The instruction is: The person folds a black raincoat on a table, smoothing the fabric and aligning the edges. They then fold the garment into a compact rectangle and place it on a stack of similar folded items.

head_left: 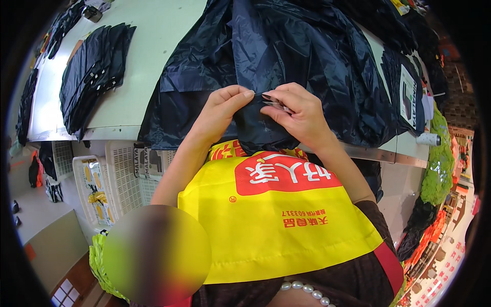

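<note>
A shiny dark navy garment (266,56) is spread over the table in front of me, its near part hanging over the edge toward my yellow apron (276,230). With thumb and index finger, my left hand (220,110) pinches a narrow bit of its fabric. Right beside it, my right hand (304,112) is closed around small thread snips (279,106), whose dark tips point at the pinched spot. The right fingertips are close to the fabric; whether they also grip it I cannot tell.
Dark cut pieces (97,77) lie stacked on the white table (148,61) to the left. At the right edge are another dark stack (394,71) and a white thread spool (428,139). Plastic baskets (123,174) stand below left; lime-green fabric (439,158) hangs at right.
</note>
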The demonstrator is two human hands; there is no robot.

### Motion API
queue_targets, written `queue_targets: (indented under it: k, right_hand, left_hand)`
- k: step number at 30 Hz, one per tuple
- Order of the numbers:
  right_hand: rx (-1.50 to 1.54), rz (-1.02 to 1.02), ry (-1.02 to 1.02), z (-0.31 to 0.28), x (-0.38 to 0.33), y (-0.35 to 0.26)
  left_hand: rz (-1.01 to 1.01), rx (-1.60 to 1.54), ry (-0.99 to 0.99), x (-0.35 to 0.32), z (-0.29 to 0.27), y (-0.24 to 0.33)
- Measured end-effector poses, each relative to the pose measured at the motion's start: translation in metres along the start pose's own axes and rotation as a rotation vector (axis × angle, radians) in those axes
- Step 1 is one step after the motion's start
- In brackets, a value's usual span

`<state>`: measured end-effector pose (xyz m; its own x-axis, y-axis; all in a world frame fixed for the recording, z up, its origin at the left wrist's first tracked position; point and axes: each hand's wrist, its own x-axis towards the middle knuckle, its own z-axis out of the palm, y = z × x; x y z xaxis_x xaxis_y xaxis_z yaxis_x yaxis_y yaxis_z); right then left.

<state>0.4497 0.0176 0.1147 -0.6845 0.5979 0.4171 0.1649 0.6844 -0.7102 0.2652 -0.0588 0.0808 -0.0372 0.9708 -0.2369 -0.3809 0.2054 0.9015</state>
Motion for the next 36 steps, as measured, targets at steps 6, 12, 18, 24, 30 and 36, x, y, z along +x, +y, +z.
queue_targets:
  k: [6,12,18,24,30,36]
  right_hand:
    - [-0.381,-0.221,0.016,-0.002,0.007,-0.003]
    - [-0.287,-0.094,-0.021,-0.001,0.007,-0.019]
    - [0.594,0.460,-0.373,-0.046,0.004,-0.015]
    - [-0.125,0.084,-0.239,-0.062,0.007,0.011]
    - [-0.455,-0.225,-0.301,-0.052,0.011,0.015]
    - [-0.474,-0.299,-0.296,-0.046,0.017,0.015]
  left_hand:
    - [-0.071,-0.015,0.058,0.007,0.011,0.011]
    - [0.001,0.063,0.067,0.013,0.019,0.004]
    - [-0.093,-0.019,0.017,0.009,0.019,0.011]
    - [-0.185,-0.088,0.007,0.016,0.020,0.014]
    - [-0.207,-0.129,-0.002,0.020,0.015,0.013]
    - [-0.221,-0.170,0.004,0.022,0.018,0.013]
